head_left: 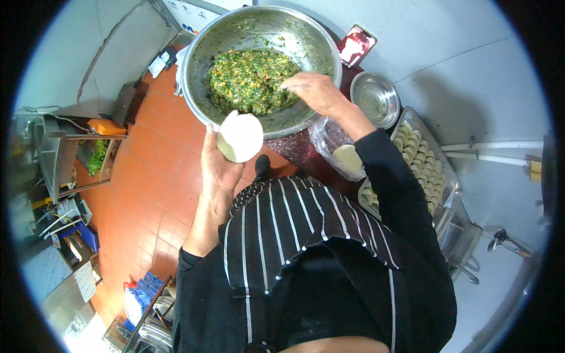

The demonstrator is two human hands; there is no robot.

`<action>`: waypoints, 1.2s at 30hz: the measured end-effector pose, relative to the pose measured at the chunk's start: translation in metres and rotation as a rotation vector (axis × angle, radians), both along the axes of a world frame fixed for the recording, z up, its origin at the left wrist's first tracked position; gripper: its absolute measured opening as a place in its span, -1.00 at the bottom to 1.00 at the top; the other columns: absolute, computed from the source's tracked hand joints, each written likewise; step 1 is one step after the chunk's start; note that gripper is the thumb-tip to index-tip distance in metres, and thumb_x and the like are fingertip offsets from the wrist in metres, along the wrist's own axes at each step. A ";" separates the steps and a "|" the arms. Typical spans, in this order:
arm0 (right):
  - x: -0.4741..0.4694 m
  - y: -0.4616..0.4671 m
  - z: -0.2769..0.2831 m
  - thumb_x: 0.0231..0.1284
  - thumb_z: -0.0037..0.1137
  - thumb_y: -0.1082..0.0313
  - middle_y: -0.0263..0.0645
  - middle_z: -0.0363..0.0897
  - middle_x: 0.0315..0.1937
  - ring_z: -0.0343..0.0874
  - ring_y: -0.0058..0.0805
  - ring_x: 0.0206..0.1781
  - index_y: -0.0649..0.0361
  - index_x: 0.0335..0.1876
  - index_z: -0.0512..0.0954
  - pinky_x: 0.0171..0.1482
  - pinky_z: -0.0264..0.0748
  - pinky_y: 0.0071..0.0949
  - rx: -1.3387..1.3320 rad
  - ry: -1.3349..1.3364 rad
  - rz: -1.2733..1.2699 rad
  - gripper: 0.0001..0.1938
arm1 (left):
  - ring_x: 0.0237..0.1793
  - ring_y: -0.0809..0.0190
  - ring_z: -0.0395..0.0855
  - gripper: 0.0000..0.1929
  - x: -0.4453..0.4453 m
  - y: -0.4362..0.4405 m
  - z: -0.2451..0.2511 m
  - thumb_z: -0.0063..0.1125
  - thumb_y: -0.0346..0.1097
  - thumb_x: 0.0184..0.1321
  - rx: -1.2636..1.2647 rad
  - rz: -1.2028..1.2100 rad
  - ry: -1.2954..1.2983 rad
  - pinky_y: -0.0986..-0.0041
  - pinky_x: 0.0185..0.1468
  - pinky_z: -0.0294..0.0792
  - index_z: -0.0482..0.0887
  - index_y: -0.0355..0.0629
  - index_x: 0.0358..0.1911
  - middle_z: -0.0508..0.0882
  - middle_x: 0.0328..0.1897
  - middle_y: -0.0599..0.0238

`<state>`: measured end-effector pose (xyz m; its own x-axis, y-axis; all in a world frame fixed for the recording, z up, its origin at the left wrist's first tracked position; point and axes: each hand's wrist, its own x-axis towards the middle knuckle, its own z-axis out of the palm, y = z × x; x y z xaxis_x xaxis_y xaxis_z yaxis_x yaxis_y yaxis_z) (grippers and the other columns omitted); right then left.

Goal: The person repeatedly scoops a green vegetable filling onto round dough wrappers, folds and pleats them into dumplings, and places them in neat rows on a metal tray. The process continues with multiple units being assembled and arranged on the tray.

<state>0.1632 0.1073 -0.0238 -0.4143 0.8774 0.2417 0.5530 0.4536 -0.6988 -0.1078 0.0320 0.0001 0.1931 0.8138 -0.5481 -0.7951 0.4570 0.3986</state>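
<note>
My left hand [220,161] holds a round, pale dough wrapper [240,137] flat on its fingers, at the near rim of a large stainless steel bowl [260,132]. Inside that bowl lies a heap of chopped green and yellow filling [251,79], with bits stuck to the walls. My right hand [315,92] reaches over the bowl's right side, its fingers curled at the edge of the filling. Whether those fingers grip a small tool is too unclear to tell. Below my right forearm, a clear plastic bag [329,139] contains more round wrappers [348,157].
Right of the large bowl stands a smaller metal bowl [375,99]. A phone [356,45] with a lit screen leans by the wall. Rows of folded dumplings [419,163] fill a tray [450,176] at my right. White flour dusts the dark red tabletop [287,148].
</note>
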 end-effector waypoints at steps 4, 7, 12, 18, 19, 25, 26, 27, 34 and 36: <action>0.063 -0.041 0.016 0.50 -0.10 0.34 -0.21 0.71 -0.12 0.64 -0.54 -0.10 0.36 0.07 0.60 0.01 0.54 -0.53 -0.051 0.435 -0.343 -0.71 | 0.23 0.01 0.56 -0.57 -0.008 0.002 -0.014 -0.05 -0.17 0.36 0.052 -0.026 -0.194 0.09 0.36 0.37 0.53 -0.32 0.16 0.61 0.21 0.07; 0.134 -0.077 0.005 0.46 -0.02 0.27 -0.15 0.71 -0.19 0.65 -0.53 -0.16 0.39 0.09 0.56 -0.04 0.54 -0.54 0.008 0.582 -0.732 -0.67 | 0.17 -0.01 0.60 -0.64 -0.001 0.007 -0.018 0.04 -0.35 0.17 0.003 -0.026 -0.163 0.06 0.32 0.42 0.57 -0.35 0.03 0.66 0.12 0.05; 0.212 -0.138 -0.062 0.47 -0.05 0.26 -0.05 0.72 -0.24 0.69 -0.43 -0.31 0.40 0.05 0.54 -0.19 0.61 -0.50 -0.155 0.605 -1.153 -0.68 | 0.14 0.04 0.62 -0.61 0.029 0.013 -0.016 0.09 -0.37 0.21 0.030 -0.152 -0.112 0.11 0.25 0.49 0.50 -0.35 0.11 0.65 0.11 0.08; 0.210 -0.165 -0.111 0.47 -0.02 0.18 -0.01 0.71 -0.12 0.71 -0.42 -0.25 0.35 0.13 0.49 -0.18 0.59 -0.52 -0.322 1.031 -1.030 -0.63 | 0.22 0.00 0.59 -0.61 0.065 0.015 -0.004 -0.02 -0.25 0.39 0.043 -0.268 -0.173 0.08 0.32 0.44 0.48 -0.34 0.19 0.61 0.21 0.01; 0.208 -0.166 -0.106 0.47 -0.03 0.19 -0.03 0.72 -0.13 0.70 -0.44 -0.26 0.33 0.13 0.49 -0.20 0.58 -0.54 -0.270 0.910 -1.065 -0.64 | 0.22 0.00 0.58 -0.58 0.071 0.015 -0.001 -0.05 -0.21 0.41 0.078 -0.293 -0.233 0.09 0.32 0.43 0.46 -0.35 0.21 0.60 0.22 0.01; 0.174 -0.161 -0.016 0.52 -0.13 0.24 -0.05 0.71 -0.17 0.60 -0.53 -0.31 0.33 0.05 0.53 -0.24 0.44 -0.55 0.070 0.882 -0.900 -0.70 | 0.27 0.02 0.53 -0.43 0.098 0.013 0.011 -0.24 0.02 0.51 0.153 -0.316 -0.288 0.16 0.37 0.37 0.36 -0.37 0.31 0.53 0.30 -0.01; 0.165 -0.158 0.003 0.52 -0.15 0.25 -0.03 0.70 -0.19 0.60 -0.49 -0.31 0.34 0.03 0.52 -0.24 0.45 -0.52 0.066 0.999 -0.840 -0.70 | 0.29 0.02 0.51 -0.38 0.101 0.013 0.012 -0.28 0.08 0.51 0.173 -0.319 -0.342 0.18 0.36 0.38 0.34 -0.38 0.32 0.52 0.31 -0.02; 0.153 -0.155 0.022 0.52 -0.16 0.25 0.00 0.70 -0.21 0.60 -0.46 -0.31 0.35 0.01 0.52 -0.23 0.45 -0.49 0.068 1.108 -0.778 -0.70 | 0.30 0.02 0.50 -0.32 0.103 0.012 0.012 -0.30 0.16 0.50 0.189 -0.313 -0.271 0.20 0.36 0.39 0.32 -0.39 0.33 0.51 0.31 -0.03; 0.052 -0.139 0.069 0.49 -0.15 0.32 0.04 0.67 -0.22 0.63 -0.31 -0.26 0.39 0.02 0.48 -0.14 0.52 -0.38 -0.170 1.021 -0.353 -0.74 | 0.29 0.05 0.51 -0.23 0.103 0.010 0.021 -0.35 0.29 0.46 0.242 -0.429 -0.590 0.23 0.32 0.42 0.31 -0.38 0.34 0.51 0.31 -0.03; 0.050 -0.133 0.075 0.49 -0.15 0.33 0.05 0.67 -0.22 0.63 -0.32 -0.26 0.39 0.01 0.48 -0.12 0.53 -0.37 -0.122 0.966 -0.395 -0.74 | 0.29 0.06 0.51 -0.32 0.098 0.010 0.025 -0.25 0.18 0.48 0.243 -0.444 -0.488 0.23 0.32 0.42 0.33 -0.37 0.32 0.52 0.31 -0.01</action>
